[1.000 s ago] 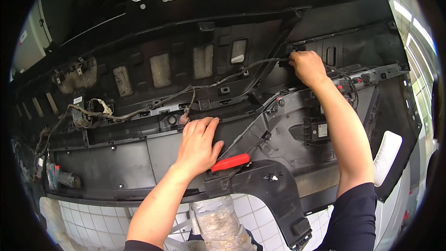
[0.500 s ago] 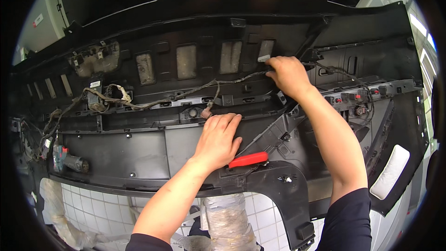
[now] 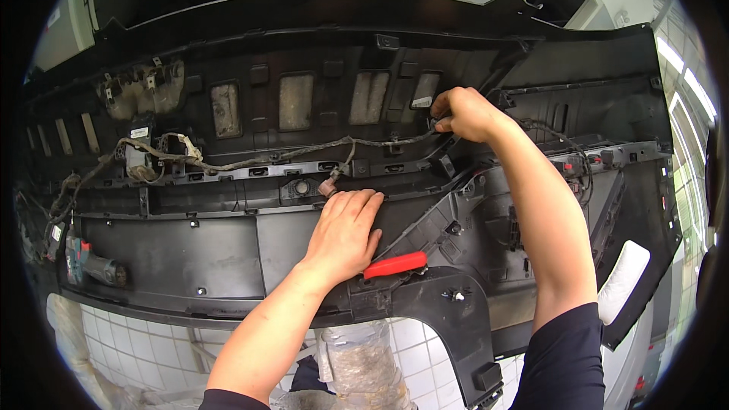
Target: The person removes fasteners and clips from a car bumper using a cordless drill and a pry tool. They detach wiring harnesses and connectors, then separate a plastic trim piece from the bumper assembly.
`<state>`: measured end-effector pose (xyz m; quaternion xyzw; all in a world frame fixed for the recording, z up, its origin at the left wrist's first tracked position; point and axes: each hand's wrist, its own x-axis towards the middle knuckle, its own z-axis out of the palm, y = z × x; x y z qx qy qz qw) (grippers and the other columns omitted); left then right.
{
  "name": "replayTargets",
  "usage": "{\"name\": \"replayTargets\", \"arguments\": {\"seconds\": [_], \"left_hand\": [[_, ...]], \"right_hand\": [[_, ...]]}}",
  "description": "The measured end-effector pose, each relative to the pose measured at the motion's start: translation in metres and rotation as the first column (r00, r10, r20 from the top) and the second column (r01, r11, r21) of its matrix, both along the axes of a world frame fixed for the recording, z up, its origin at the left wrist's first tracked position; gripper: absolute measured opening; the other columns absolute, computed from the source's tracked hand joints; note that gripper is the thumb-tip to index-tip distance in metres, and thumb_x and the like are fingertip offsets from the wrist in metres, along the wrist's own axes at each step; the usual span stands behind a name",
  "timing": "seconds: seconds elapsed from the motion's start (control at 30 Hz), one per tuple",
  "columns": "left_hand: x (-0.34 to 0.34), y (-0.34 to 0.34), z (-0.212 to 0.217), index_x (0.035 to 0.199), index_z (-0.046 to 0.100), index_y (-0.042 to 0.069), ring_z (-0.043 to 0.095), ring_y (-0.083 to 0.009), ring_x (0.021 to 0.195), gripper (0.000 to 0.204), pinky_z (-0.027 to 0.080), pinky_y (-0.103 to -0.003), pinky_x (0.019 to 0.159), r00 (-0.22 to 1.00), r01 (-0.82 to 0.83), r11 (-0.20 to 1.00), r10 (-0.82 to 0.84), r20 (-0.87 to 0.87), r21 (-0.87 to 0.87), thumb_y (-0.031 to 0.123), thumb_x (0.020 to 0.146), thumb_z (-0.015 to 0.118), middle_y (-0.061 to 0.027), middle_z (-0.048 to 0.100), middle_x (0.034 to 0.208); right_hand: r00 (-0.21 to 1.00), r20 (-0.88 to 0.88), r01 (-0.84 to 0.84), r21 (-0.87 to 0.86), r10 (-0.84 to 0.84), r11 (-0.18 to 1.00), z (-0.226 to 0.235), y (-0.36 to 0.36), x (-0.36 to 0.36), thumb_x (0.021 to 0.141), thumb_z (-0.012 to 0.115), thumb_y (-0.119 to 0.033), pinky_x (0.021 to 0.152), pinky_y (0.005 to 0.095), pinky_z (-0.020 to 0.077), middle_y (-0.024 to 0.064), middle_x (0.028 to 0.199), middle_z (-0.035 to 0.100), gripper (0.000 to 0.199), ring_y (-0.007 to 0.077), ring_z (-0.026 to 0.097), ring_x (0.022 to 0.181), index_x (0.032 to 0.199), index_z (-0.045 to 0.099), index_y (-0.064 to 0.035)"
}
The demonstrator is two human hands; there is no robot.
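The inner side of a large black car bumper (image 3: pixel 167 247) lies before me, with a taped wiring harness (image 3: pixel 292 153) running along it. My right hand (image 3: pixel 465 115) pinches the harness between thumb and curled fingers, near the rightmost rectangular recess. Flat on the bumper rests my left hand (image 3: pixel 345 231), its fingers stretched out and side by side. Just above these fingertips is a pinkish-brown connector (image 3: pixel 328 187) on a short branch of the harness. A red tool handle (image 3: pixel 395 265) lies against the bumper beside my left thumb; the rest of that tool is not plain to see.
A cordless power tool (image 3: pixel 102 267) sits on the bumper at the left. At the right lies a white oblong pad (image 3: pixel 624 281). Below, a plastic-wrapped support (image 3: pixel 361 364) stands over the tiled floor (image 3: pixel 152 342). A black module (image 3: pixel 140 159) is fixed at left.
The view has shifted slightly, so the bumper sits further left. My right fingers have curled and closed more tightly on the harness. My left hand stays in place on the bumper.
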<state>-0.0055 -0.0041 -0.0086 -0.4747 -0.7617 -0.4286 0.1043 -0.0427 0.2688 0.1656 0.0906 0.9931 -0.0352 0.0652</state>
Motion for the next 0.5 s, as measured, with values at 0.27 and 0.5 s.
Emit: {"name": "replayTargets", "arguments": {"seconds": [0.27,0.5], "left_hand": [[-0.001,-0.002,0.000,0.133,0.055,0.000,0.051,-0.0365,0.123,0.061,0.039,-0.048,0.109,1.000,-0.005,1.000,0.006,-0.021,0.027,0.007,0.077,0.076,-0.0160,0.055,0.134],[0.003,0.001,-0.005,0.133,0.055,0.001,0.051,-0.0363,0.124,0.062,0.040,-0.047,0.109,1.000,-0.018,0.999,0.018,0.004,0.031,0.007,0.076,0.077,-0.0155,0.054,0.134]], "right_hand": [[1.000,0.015,0.013,-0.044,-0.012,0.999,0.000,-0.004,-0.011,0.077,0.081,-0.004,0.090,0.0376,0.0549,0.0191,0.103,0.075,0.032,0.0336,0.071,0.101,0.108,0.073,0.0010],[0.840,-0.242,-0.295,0.546,0.485,0.784,-0.028,-0.023,0.018,0.076,0.082,-0.020,0.098,0.0410,0.0448,0.0052,0.108,0.070,0.034,0.0253,0.062,0.112,0.109,0.073,-0.0131]]}}
